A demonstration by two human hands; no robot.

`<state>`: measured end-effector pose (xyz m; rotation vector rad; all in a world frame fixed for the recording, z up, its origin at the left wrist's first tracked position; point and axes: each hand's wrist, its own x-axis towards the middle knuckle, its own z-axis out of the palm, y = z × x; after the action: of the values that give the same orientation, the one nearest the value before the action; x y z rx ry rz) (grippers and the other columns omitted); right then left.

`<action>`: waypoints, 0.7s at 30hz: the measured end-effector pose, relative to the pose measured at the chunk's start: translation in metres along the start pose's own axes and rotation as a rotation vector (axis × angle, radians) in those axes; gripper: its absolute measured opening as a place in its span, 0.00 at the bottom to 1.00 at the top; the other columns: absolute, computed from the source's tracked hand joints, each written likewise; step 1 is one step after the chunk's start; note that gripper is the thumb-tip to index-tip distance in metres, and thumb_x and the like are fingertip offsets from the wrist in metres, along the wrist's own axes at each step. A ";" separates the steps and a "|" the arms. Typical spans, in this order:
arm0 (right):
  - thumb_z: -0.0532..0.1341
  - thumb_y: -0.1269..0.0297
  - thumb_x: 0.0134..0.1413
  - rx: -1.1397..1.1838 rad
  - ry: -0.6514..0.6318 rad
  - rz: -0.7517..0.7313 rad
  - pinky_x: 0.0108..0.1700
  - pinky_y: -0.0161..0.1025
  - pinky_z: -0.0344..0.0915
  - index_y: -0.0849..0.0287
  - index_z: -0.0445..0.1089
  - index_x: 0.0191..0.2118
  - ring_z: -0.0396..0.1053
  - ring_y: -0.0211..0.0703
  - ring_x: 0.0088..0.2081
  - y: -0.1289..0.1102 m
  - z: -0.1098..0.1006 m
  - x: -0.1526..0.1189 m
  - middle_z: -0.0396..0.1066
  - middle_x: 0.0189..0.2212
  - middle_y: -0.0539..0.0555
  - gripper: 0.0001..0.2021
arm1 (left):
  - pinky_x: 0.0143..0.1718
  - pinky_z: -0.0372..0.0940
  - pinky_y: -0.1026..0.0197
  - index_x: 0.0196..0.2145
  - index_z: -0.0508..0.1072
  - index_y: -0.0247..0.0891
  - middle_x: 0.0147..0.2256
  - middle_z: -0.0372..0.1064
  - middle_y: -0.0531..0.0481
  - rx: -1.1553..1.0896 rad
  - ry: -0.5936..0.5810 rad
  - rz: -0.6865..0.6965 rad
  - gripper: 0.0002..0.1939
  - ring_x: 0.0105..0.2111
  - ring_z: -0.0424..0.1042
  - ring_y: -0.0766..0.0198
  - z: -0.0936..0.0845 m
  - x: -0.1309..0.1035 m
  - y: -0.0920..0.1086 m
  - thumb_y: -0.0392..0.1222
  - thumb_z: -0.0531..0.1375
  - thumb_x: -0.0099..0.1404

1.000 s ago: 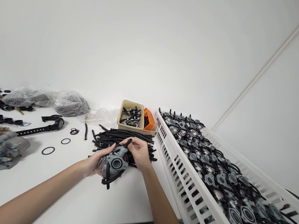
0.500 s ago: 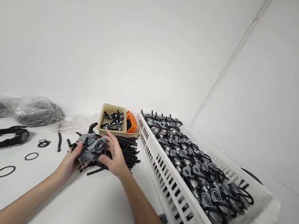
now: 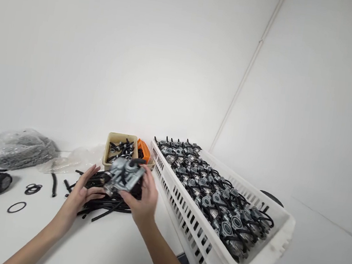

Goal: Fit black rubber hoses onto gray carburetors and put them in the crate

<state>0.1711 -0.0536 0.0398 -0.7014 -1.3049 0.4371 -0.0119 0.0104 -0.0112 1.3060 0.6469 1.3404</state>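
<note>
My right hand (image 3: 145,199) grips a grey metal carburetor (image 3: 122,176) by its right side, thumb below and fingers behind. The carburetor is tilted and slightly blurred, with a short black hose on its top. At its left is my left hand (image 3: 82,193), fingers apart and holding nothing; whether a fingertip still touches the metal I cannot tell. Beneath both hands lies a pile of black rubber hoses (image 3: 108,204) on the white table (image 3: 92,246). Many similar carburetors (image 3: 215,202) fill a white slotted basket (image 3: 183,226) to the right.
A beige bin (image 3: 107,149) of small black-and-metal parts stands by the wall, beside an orange basket (image 3: 144,150). Leftward lie black rings (image 3: 17,207), a black watch (image 3: 2,182), a single hose (image 3: 54,185) and clear plastic bags (image 3: 24,149).
The carburetor has been turned over toward the right and is now in my right hand. My left hand has let go and opened. The view has swung to the right.
</note>
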 end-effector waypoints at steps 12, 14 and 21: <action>0.68 0.51 0.48 -0.858 0.616 0.062 0.52 0.53 0.70 0.51 0.60 0.63 0.71 0.56 0.52 -0.195 -0.207 0.008 0.71 0.53 0.56 0.36 | 0.46 0.67 0.52 0.61 0.56 0.43 0.40 0.70 0.45 0.679 -0.112 0.241 0.26 0.42 0.72 0.56 0.011 -0.022 0.008 0.54 0.50 0.69; 0.69 0.48 0.44 -1.045 0.487 0.085 0.47 0.53 0.71 0.53 0.61 0.62 0.73 0.58 0.47 -0.191 -0.238 0.043 0.73 0.50 0.59 0.38 | 0.44 0.68 0.54 0.60 0.58 0.45 0.46 0.68 0.44 0.763 -0.113 0.304 0.26 0.42 0.72 0.57 0.013 -0.024 0.009 0.54 0.51 0.68; 0.65 0.54 0.50 -1.574 -0.150 0.341 0.48 0.45 0.68 0.61 0.64 0.59 0.73 0.56 0.47 -0.082 -0.331 0.168 0.74 0.49 0.62 0.32 | 0.40 0.72 0.63 0.57 0.63 0.48 0.53 0.66 0.45 0.957 -0.164 0.483 0.24 0.39 0.75 0.61 0.005 -0.025 -0.006 0.53 0.56 0.65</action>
<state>0.5223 -0.0761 0.1823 -2.2337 -1.5241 -0.4139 -0.0103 -0.0126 -0.0240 2.4367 0.9471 1.3033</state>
